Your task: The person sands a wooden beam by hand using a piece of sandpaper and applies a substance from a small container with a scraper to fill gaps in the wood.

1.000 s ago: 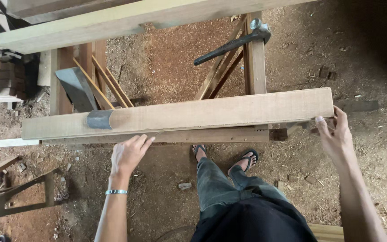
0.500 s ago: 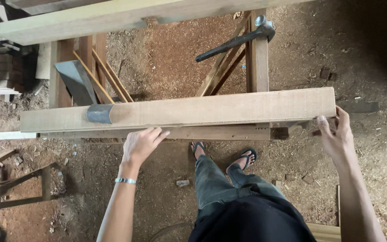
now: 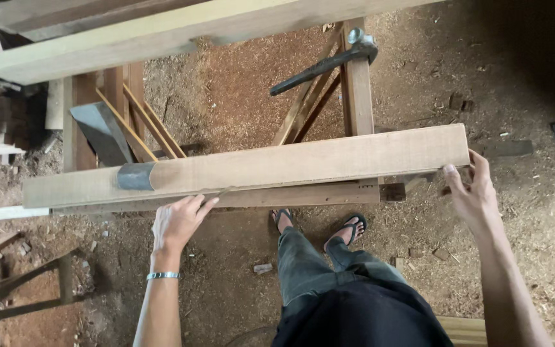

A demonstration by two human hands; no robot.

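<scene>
Plank point(image 3: 277, 167) lies crosswise, right end slightly raised.

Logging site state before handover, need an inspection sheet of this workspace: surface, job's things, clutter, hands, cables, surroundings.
Surface: wooden sawhorse frame on a sawdust-covered dirt floor.
Job's things: long wooden plank lying across the frame, grey patch near its left end.
Clutter: hammer resting on the frame; wood scraps on the ground.
Hands: left hand at the plank's near edge; right hand at its right end.
Cables: nothing seen.
Surroundings: second plank beyond; wooden frame lower left.
</scene>
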